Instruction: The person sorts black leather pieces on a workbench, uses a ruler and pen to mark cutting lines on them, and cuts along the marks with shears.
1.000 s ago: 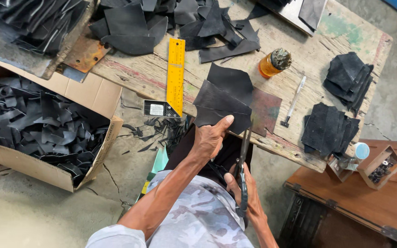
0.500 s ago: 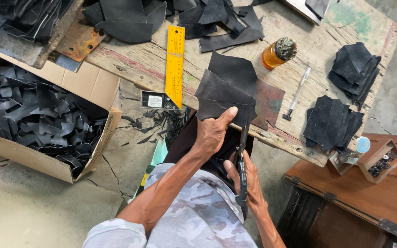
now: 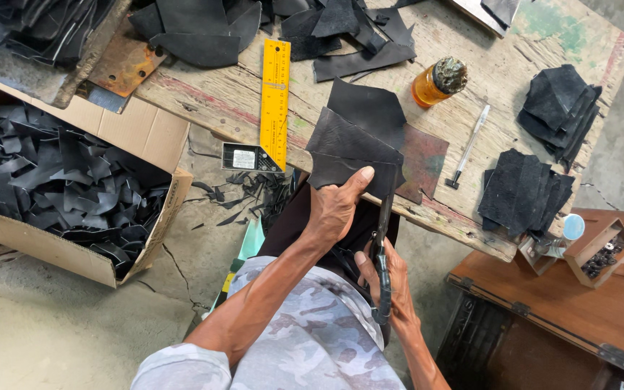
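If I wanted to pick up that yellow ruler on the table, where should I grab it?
Probably the ruler is best gripped across its narrow width at the bare upper end, coming from above: it lies flat, and its lower end hangs off the table edge with a dark block attached.

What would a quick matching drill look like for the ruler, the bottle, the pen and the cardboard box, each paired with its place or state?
Things:
1. yellow ruler
2. orange bottle
3. pen
4. cardboard box

Places or states:
A. on the floor, full of black scraps
B. standing on the bench, right of the black sheet held by the left hand
C. lying on the bench, left of that black sheet
D. lying slantwise between the bottle and a stack of black pieces

Pairs: 1-C, 2-B, 3-D, 4-A
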